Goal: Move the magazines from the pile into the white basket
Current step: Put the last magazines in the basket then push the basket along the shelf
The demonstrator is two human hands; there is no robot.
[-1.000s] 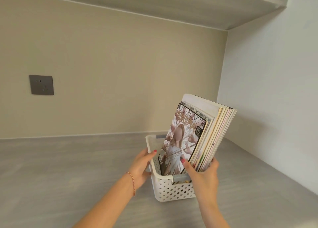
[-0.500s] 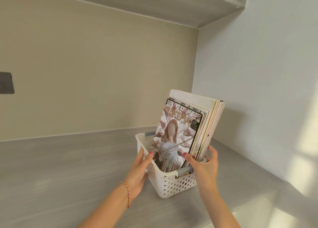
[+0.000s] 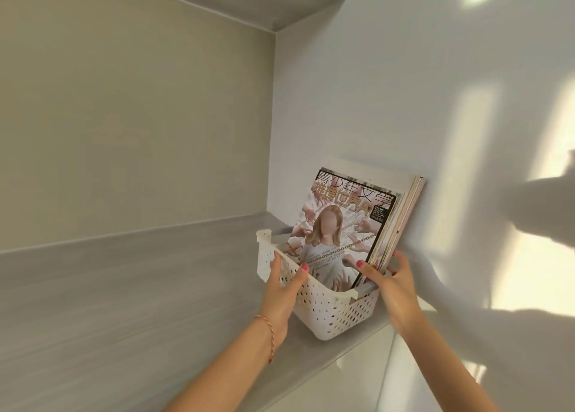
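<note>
The grey countertop [image 3: 124, 302] is being seen stretching away under both forearms and off to the left of the left hand, w/ a beige wall behind it and a white wall [image 3: 435, 100] rising just beyond the right hand, sunlight and shadow being thrown across it. The magazines [image 3: 345, 225] are being held standing upright in the white basket [image 3: 329, 312], between the two hands and slightly beyond them, tilted back toward the white wall; the front cover, w/ a long-haired figure and large printed characters, is being shown to the camera, and approx. half their height is sticking up above the rim. The basket is being kept on the countertop, near its front right edge. The right hand [image 3: 395, 290] is being curled round the lower right edge of the magazines, thumb pressed on the front cover, fingers wrapped behind the stack. The left hand [image 3: 280, 290] is being clamped on the basket's left wall, thumb hooked over the rim to the inside, fingers laid along the outside. A thin red cord bracelet [image 3: 267, 334] is being worn on the left wrist.
</note>
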